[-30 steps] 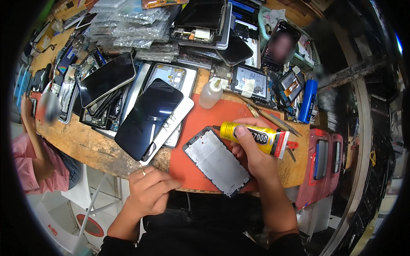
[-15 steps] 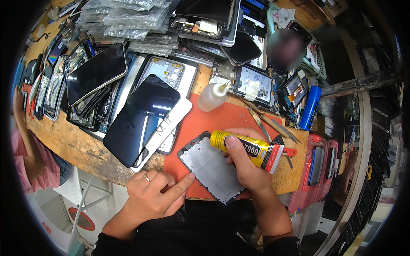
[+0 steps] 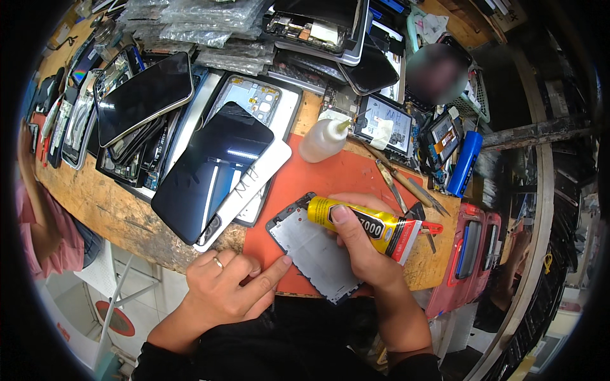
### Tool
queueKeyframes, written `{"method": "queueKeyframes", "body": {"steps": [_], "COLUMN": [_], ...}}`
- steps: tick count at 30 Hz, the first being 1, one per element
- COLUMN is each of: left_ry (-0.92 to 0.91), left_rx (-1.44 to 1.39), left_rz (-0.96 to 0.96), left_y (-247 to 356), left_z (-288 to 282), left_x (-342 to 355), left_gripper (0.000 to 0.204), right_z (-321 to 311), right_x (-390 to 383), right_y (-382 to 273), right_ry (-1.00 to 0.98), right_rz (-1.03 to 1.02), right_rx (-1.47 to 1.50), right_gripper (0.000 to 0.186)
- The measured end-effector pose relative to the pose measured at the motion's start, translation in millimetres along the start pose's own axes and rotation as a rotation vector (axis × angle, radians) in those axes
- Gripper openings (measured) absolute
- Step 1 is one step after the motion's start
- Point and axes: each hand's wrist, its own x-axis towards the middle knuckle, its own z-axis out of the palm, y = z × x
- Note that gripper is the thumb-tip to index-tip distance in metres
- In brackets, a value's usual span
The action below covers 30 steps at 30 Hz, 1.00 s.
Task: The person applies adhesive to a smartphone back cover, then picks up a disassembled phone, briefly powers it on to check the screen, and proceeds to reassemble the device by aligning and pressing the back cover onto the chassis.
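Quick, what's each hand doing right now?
Left hand: holding nothing, forefinger touching the phone frame.
Right hand: closed around the yellow glue tube.

the left hand [image 3: 222, 286] slid from the bench's near edge onto the orange mat [image 3: 343, 171], its forefinger reaching the frame's [image 3: 314, 251] near-left edge. the right hand [image 3: 362, 244] drew the glue tube [image 3: 365, 219] and frame closer to the near edge.

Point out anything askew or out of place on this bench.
The black phone screen lies tilted across a white panel, overhanging the wooden bench edge. The right hand holds the yellow glue tube over the grey frame.
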Motion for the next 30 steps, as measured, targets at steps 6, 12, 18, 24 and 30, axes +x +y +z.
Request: {"method": "queueKeyframes", "body": {"steps": [6, 12, 18, 24, 30], "left_ry": [0.006, 0.003, 0.007, 0.021, 0.033], "left_rx": [0.004, 0.007, 0.016, 0.016, 0.016], "left_rz": [0.005, 0.004, 0.003, 0.009, 0.013], "left_y": [0, 0, 1, -1, 0], "left_z": [1, 0, 0, 3, 2], "left_x": [-1, -1, 0, -2, 0], "left_gripper": [0.044, 0.043, 0.043, 0.044, 0.043], "right_z": [1, 1, 1, 4, 19], "right_x": [-1, -1, -1, -7, -26], "right_y": [2, 0, 2, -6, -4], "right_ry": [0.005, -0.008, 0.052, 0.28, 0.05], "right_rz": [-0.016, -0.02, -0.027, 0.036, -0.094], "right_rx": [-0.044, -0.066, -0.087, 0.108, -0.154], "right_gripper": [0.022, 0.022, 0.024, 0.028, 0.028]}}
